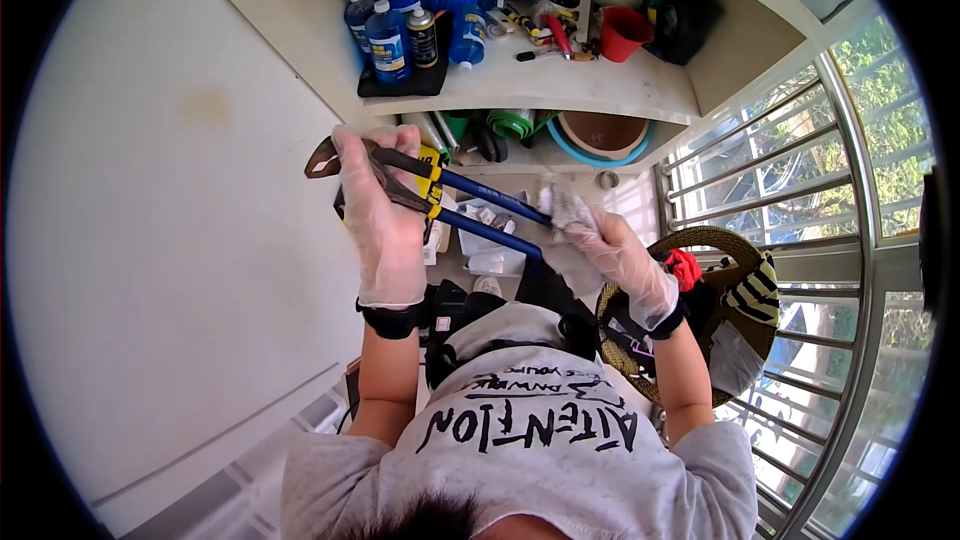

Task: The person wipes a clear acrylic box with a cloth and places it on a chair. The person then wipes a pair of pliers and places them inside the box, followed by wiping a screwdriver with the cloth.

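Observation:
My left hand (375,230), in a clear plastic glove, grips a pair of long-handled cutters (485,195) near their dark metal head. The jaws point left, and the two blue handles with yellow collars stretch to the right, spread apart. A crumpled grey-white cloth (566,208) is bunched in my gloved right hand (622,258). That cloth presses against the far end of the upper handle. Part of the cutters' pivot is hidden behind my left hand.
Ahead stands a shelf (540,92) with blue bottles (388,45), loose tools and a red cup (624,33). Basins (602,135) sit on the level below. A white bin (495,258) lies under the cutters. At right are a woven basket (602,315) and a barred window (810,210).

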The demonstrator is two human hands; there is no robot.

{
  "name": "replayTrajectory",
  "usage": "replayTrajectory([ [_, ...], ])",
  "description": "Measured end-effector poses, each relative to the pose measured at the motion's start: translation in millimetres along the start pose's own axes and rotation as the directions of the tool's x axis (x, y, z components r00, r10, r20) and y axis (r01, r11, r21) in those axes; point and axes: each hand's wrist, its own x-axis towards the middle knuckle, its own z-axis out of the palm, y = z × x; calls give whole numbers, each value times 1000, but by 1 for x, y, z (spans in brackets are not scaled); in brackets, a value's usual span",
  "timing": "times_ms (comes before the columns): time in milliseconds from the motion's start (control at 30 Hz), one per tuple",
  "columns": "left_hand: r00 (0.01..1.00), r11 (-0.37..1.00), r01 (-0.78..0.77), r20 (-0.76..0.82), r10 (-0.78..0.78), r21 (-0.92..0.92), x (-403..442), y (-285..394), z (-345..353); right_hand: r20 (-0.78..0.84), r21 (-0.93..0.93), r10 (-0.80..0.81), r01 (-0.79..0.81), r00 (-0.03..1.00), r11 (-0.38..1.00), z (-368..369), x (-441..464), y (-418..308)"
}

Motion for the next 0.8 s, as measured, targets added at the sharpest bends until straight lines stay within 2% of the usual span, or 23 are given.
replayTrajectory([
  [33, 1000, 1000, -3, -1, 3, -5, 2, 3, -1, 3, -5, -1, 1, 1000, 1000, -4, -1, 2],
  [100, 998, 1000, 8, 60, -7, -17, 1, 11, 1, -274, 186, 94, -43, 957, 982, -10, -5, 9],
  [133, 996, 1000, 19, 91, -19, 5, -2, 12, 3, -331, 157, 1, 54, 944, 986, -7, -4, -4],
  [167, 996, 1000, 23, 92, -23, 8, -4, 9, 4, -334, 159, 4, 52, 943, 986, -6, 1, -12],
  [200, 986, 998, 70, 151, -69, 1, -5, 5, 6, -340, -77, -163, 145, 926, 986, -6, 9, -19],
  [233, 971, 993, 118, 211, -115, -4, -8, -1, 9, -308, -310, -324, 227, 895, 923, -4, 15, -29],
  [267, 962, 991, 128, 240, -132, 33, -11, -9, 12, -285, -534, -446, 246, 848, 809, 7, 21, -51],
  [333, 949, 986, 151, 271, -164, 69, -25, -22, 26, -259, -518, -487, 305, 834, 799, 30, 36, -64],
  [367, 940, 985, 138, 301, -163, 103, -32, -24, 32, -248, -580, -548, 331, 799, 745, 43, 43, -73],
  [400, 916, 972, 210, 327, -232, 101, -32, -28, 29, -183, -614, -594, 381, 784, 692, 50, 49, -81],
  [433, 912, 976, 36, 392, -121, 215, -41, -27, 40, -117, -644, -592, 392, 798, 657, 58, 55, -77],
  [500, 900, 983, 54, 418, -123, 173, -42, -23, 39, -111, -721, -491, 270, 864, 638, 66, 52, -77],
  [633, 924, 988, 142, 349, -155, 62, -22, -13, 23, -21, -801, -404, 226, 915, 554, 59, 28, -57],
  [700, 935, 986, 8, 347, -66, 165, -15, -4, 21, 71, -830, -274, 209, 959, 518, 44, 19, -33],
  [800, 943, 990, -2, 331, -45, 139, -5, 3, 17, 39, -826, -315, 208, 948, 523, 20, 11, -35],
])
